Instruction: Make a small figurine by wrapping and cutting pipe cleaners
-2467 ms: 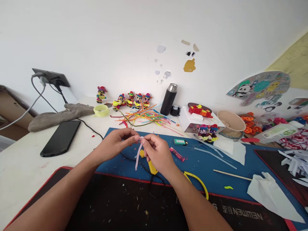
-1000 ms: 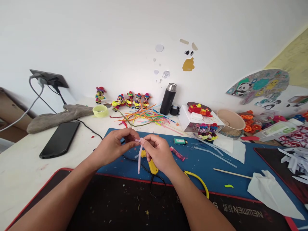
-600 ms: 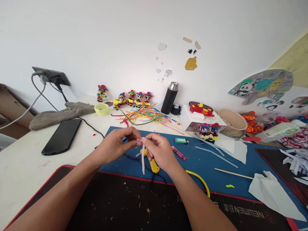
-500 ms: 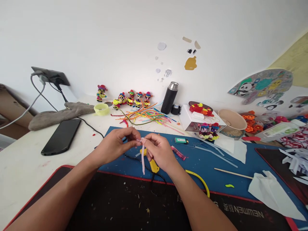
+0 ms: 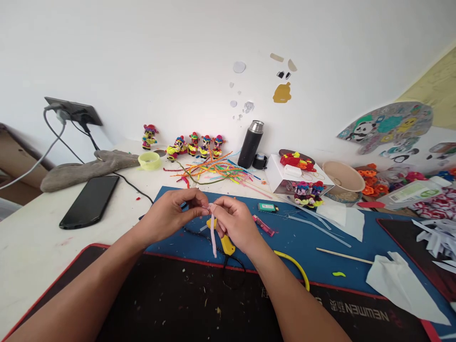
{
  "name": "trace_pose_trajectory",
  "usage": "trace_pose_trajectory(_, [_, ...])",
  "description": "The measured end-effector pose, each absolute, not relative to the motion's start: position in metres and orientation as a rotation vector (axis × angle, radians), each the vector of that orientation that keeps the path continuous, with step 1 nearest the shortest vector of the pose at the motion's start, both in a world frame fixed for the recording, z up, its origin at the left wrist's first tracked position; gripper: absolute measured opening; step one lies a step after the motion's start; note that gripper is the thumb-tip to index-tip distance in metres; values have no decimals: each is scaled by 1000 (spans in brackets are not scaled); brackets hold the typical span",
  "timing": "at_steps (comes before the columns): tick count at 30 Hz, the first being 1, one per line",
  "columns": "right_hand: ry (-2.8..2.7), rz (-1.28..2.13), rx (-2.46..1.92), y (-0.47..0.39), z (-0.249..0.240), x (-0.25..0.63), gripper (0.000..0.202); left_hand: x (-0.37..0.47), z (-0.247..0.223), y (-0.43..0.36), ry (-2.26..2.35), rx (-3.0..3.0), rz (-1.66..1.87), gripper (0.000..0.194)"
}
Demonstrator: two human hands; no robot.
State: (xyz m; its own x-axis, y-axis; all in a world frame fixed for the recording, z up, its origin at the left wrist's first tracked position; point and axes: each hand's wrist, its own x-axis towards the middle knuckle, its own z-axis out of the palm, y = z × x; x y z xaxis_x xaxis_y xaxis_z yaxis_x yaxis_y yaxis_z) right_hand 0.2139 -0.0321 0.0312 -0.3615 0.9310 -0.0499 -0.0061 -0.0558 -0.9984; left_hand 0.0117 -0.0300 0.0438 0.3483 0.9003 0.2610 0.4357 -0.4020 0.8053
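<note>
A pale pink fuzzy strip (image 5: 213, 237) hangs down from between my fingertips at the middle of the view. My left hand (image 5: 178, 212) pinches its upper end, thumb against forefinger. Right beside it, my right hand (image 5: 233, 222) also pinches the strip, and the two hands nearly touch. The small part between the fingertips is mostly hidden. Below my right hand lies a yellow-handled tool (image 5: 228, 245) with a black cord, partly covered by the fingers, on the blue mat (image 5: 295, 261).
Colourful fuzzy stems (image 5: 213, 170) lie behind the hands, near small figures (image 5: 193, 144) and a black flask (image 5: 251, 145). A phone (image 5: 89, 202) lies left. A green lighter (image 5: 268, 207), pink lighter (image 5: 264, 225), wooden stick (image 5: 344, 255) and white tissue (image 5: 395, 275) lie right.
The hanging end of the pink strip has swung slightly to the right. Both hands keep their pinch in nearly the same place, and the view has shifted very slightly.
</note>
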Motion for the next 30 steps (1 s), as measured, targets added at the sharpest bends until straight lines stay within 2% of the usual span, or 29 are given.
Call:
trace_pose_trajectory(10, [-1435,1535,-1045,-31,32,214,27,12,40,-29,1153,1966,930,18])
trace_pose_trajectory(18, [-1459,1520,-1036,-32,33,215,30,15,47,-31,1117,1830,956,26])
trace_pose_trajectory(30, [-1518,1497,-1068,-33,32,214,23,13,44,-27,1184,1752,857,31])
